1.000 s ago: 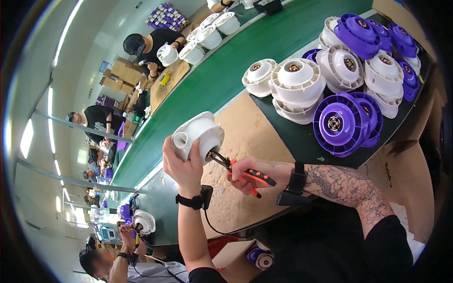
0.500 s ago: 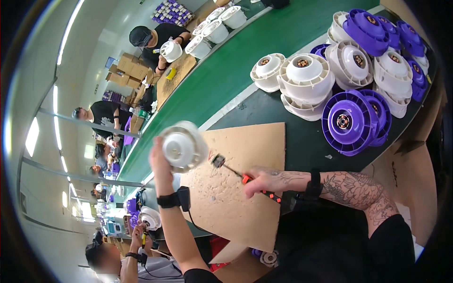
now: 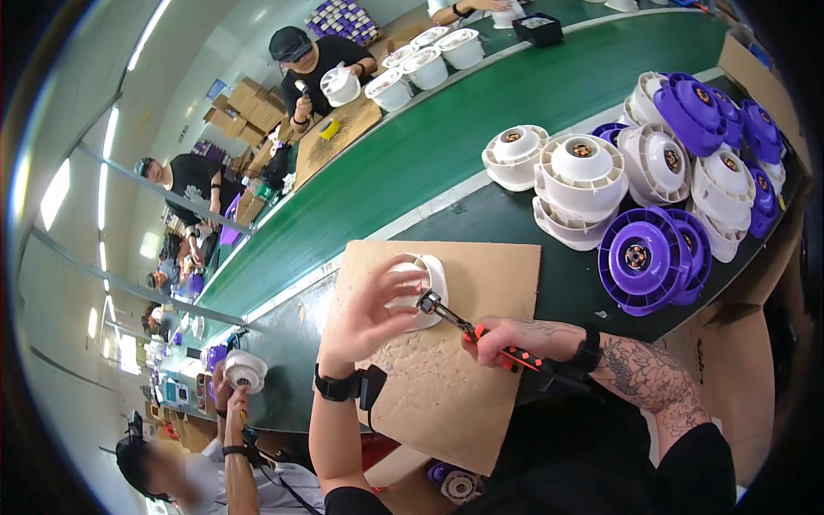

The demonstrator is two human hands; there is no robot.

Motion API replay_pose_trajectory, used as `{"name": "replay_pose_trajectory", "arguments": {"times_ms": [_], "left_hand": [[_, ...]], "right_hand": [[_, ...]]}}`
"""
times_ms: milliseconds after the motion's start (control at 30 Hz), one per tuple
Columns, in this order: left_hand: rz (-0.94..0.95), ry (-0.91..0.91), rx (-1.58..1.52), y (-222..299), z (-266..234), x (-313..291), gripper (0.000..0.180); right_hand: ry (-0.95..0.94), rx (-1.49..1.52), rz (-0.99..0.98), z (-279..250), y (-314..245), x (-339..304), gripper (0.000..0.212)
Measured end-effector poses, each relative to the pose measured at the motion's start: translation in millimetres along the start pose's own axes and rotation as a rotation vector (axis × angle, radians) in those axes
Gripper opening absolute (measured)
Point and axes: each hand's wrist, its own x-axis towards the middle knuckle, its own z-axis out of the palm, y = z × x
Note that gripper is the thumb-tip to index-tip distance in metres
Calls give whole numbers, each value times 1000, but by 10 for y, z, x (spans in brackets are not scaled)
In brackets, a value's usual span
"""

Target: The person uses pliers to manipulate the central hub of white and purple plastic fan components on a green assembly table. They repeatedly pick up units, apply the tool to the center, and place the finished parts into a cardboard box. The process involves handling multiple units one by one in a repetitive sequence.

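Observation:
A white round plastic housing (image 3: 435, 279) lies on a sheet of cardboard (image 3: 446, 386) in front of me. My left hand (image 3: 373, 309) is over its left side, fingers spread and partly smeared by motion, hiding much of it. In my right hand (image 3: 502, 342) is a screwdriver (image 3: 524, 356) with a red and black handle, pointing left toward the housing. At its tip sits a small metal part (image 3: 429, 301), close to the left thumb. Whether that part touches the housing, I cannot tell.
White housings (image 3: 581, 176) and purple housings (image 3: 644, 259) are stacked at the right. A green conveyor belt (image 3: 403, 163) runs diagonally beyond the cardboard. Across it a person (image 3: 318, 64) handles a white housing. Another person (image 3: 206, 463) works at the lower left.
The white housing has gone from my raised left hand down onto the cardboard, and that hand's fingers have spread. My right hand has shifted slightly right with the screwdriver. The view has shifted.

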Motion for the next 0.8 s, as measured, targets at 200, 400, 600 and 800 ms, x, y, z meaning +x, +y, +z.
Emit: {"name": "replay_pose_trajectory", "arguments": {"times_ms": [200,400,600,800], "left_hand": [[-10,7,299,-186,-373,-139,30],[-316,-418,535,-512,-293,-198,41],[-304,-55,467,-1025,-333,527,55],[-303,289,357,-1296,-987,1677,59]], "right_hand": [[138,10,94,211,-201,-137,20],[144,245,29,6,112,116,22],[293,109,140,-8,13,63,28],[422,-47,108,-91,-25,80,41]]}}
